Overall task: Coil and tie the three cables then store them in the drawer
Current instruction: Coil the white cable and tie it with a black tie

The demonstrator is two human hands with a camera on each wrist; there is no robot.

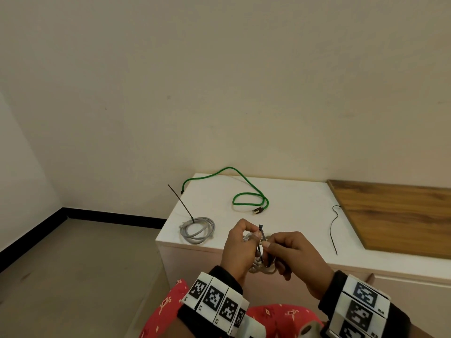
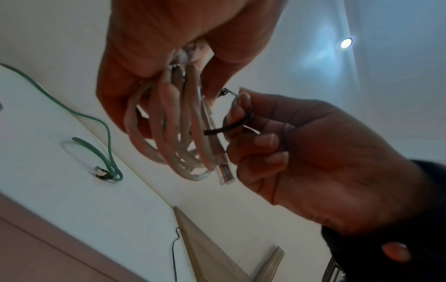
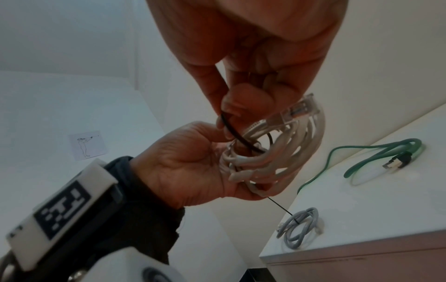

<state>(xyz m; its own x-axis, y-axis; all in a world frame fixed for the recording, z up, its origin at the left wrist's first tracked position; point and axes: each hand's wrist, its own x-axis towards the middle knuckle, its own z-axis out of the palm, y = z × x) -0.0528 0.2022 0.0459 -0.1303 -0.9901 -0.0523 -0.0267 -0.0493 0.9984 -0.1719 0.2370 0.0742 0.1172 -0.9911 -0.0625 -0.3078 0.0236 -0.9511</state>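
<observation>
My left hand (image 1: 251, 236) grips a coiled white cable (image 2: 183, 124) in front of the cabinet's near edge. A black zip tie (image 2: 231, 126) runs around the coil (image 3: 277, 152), and my right hand (image 1: 266, 243) pinches the tie (image 3: 239, 137) between thumb and forefinger; its head sticks up between the hands (image 1: 261, 228). A grey cable (image 1: 197, 230), coiled and bound with a long-tailed tie, lies on the white cabinet top (image 1: 292, 215) at the left. A green cable (image 1: 249, 198) lies loose and uncoiled farther back.
A spare black zip tie (image 1: 333, 228) lies on the cabinet top to the right, beside a wooden panel (image 1: 402, 215). The cabinet's pinkish front (image 1: 402, 301) drops below the near edge. Bare floor (image 1: 85, 264) lies to the left, and a wall stands behind.
</observation>
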